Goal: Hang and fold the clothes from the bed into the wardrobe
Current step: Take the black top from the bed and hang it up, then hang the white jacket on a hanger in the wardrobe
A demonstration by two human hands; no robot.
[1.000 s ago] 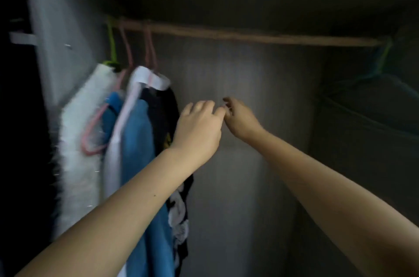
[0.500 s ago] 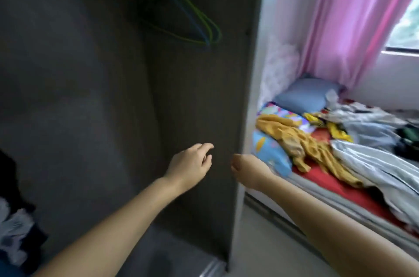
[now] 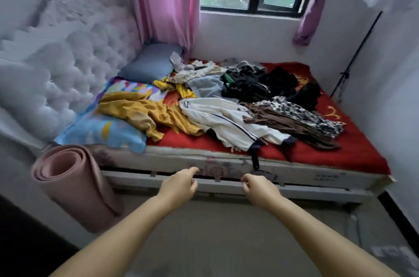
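A bed (image 3: 226,163) with a red sheet fills the middle of the view, strewn with loose clothes. A mustard-yellow garment (image 3: 145,113) lies at the left, a white garment with dark stripes (image 3: 226,120) in the middle, a leopard-print piece (image 3: 294,113) to the right and black clothes (image 3: 272,86) behind. My left hand (image 3: 179,184) and my right hand (image 3: 258,188) hang in front of the bed's near edge, fingers loosely curled, holding nothing. The wardrobe is out of view.
A rolled pink mat (image 3: 74,183) leans beside the bed at the left. A blue patterned pillow (image 3: 102,131) and a grey pillow (image 3: 149,64) lie by the tufted headboard (image 3: 68,65). Pink curtain (image 3: 165,2), window and a black stand (image 3: 353,56) at right.
The view has swung from the wardrobe's rail and hanging clothes round to the bed. Both hands have come down from the rail and now hang empty before the bed.
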